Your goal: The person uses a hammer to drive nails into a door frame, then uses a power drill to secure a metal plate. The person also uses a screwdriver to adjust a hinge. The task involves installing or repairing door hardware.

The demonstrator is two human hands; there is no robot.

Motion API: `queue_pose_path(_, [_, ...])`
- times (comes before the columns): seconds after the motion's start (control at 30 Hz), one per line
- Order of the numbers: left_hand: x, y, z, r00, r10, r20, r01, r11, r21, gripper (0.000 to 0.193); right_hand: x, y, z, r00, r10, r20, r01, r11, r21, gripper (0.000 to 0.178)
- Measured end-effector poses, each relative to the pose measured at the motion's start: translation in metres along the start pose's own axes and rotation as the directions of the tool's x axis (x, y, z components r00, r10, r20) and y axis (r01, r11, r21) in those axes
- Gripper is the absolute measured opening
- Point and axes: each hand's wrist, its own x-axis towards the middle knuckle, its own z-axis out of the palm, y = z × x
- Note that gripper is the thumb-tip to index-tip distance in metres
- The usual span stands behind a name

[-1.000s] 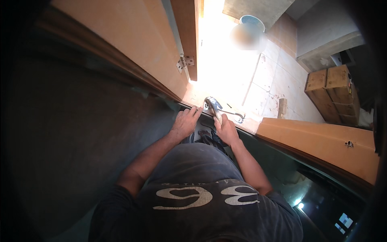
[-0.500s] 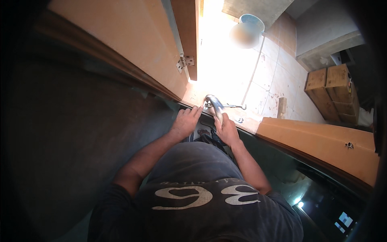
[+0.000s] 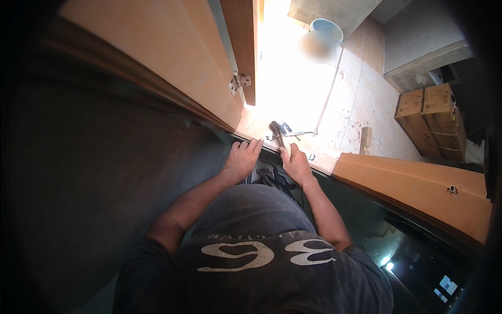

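My right hand (image 3: 297, 166) grips a hammer (image 3: 284, 141) by its handle, and the metal head lies over the pale wooden ledge in front of me. My left hand (image 3: 242, 158) rests at the near edge of that ledge (image 3: 327, 159), fingers reaching onto the wood, fingertips just left of the hammer head. A small metal piece (image 3: 269, 137) sits between those fingertips and the hammer; its kind is unclear. Beyond the hammer lies a thin metal tool (image 3: 302, 133). Another small metal fitting (image 3: 311, 156) is on the ledge right of my right hand.
An orange-brown wooden panel (image 3: 157, 57) rises at left, with a hinge (image 3: 235, 83) by its end. Another panel (image 3: 413, 180) extends right. On the bright tiled floor are a blue bucket (image 3: 334, 31), a wood block (image 3: 365, 140) and stacked cardboard boxes (image 3: 431, 123).
The hammer in my right hand has shifted, its head now more to the right of my left fingertips and sharper to see. The thin metal tool has moved slightly. My left hand stays in place.
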Motion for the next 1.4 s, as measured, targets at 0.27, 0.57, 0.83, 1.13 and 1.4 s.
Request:
queue_pose_path(0.27, [-0.001, 0.003, 0.006, 0.999, 0.009, -0.048, -0.008, 0.999, 0.037, 0.06, -0.014, -0.023, -0.012, 0.99, -0.086, -0.116, 0.108, 0.973, 0.206, 0.029])
queue_pose_path(0.57, [-0.001, 0.003, 0.004, 0.998, 0.032, -0.051, -0.027, 0.995, 0.093, 0.06, -0.015, -0.03, -0.021, 0.999, -0.036, -0.022, 0.04, 0.977, 0.21, 0.038])
queue_pose_path(0.83, [0.0, 0.002, 0.003, 0.999, 0.021, -0.041, -0.017, 0.996, 0.091, 0.059, -0.002, -0.025, -0.027, 0.999, 0.016, 0.036, -0.019, 0.996, 0.092, 0.033])
queue_pose_path(1.13, [-0.002, 0.009, 0.002, 0.999, 0.041, -0.02, -0.038, 0.993, 0.116, 0.06, 0.002, 0.006, -0.006, 0.992, -0.071, 0.107, 0.073, 0.997, -0.01, 0.031])
queue_pose_path(1.4, [0.0, 0.009, 0.006, 0.998, 0.012, -0.054, -0.006, 0.995, 0.104, 0.061, -0.009, -0.026, -0.02, 0.993, -0.085, -0.082, 0.102, 0.966, 0.236, 0.029])
